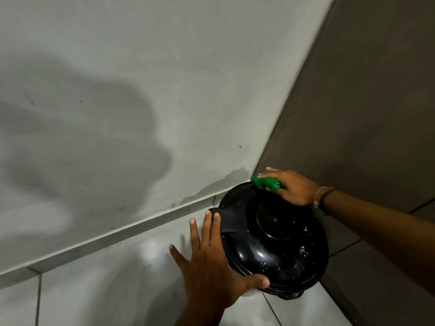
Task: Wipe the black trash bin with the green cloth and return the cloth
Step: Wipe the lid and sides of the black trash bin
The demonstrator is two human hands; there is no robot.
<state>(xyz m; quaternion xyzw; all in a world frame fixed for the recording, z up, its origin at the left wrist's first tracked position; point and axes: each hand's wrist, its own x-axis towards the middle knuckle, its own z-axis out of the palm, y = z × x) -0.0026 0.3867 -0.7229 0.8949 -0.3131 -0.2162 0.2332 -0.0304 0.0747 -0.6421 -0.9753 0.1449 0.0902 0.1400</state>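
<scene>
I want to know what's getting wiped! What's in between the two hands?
In the head view, the black trash bin's round lid lies between them: left hand steadies its near edge, right hand presses the green cloth on its far edge.

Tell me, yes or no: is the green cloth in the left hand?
No, the green cloth is bunched in the right hand at the bin's far edge, while the left hand steadies the black trash bin.

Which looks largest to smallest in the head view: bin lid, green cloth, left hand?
1. Bin lid
2. Left hand, though it is nearer the camera, so its size is inflated
3. Green cloth, mostly hidden under the right hand
</scene>
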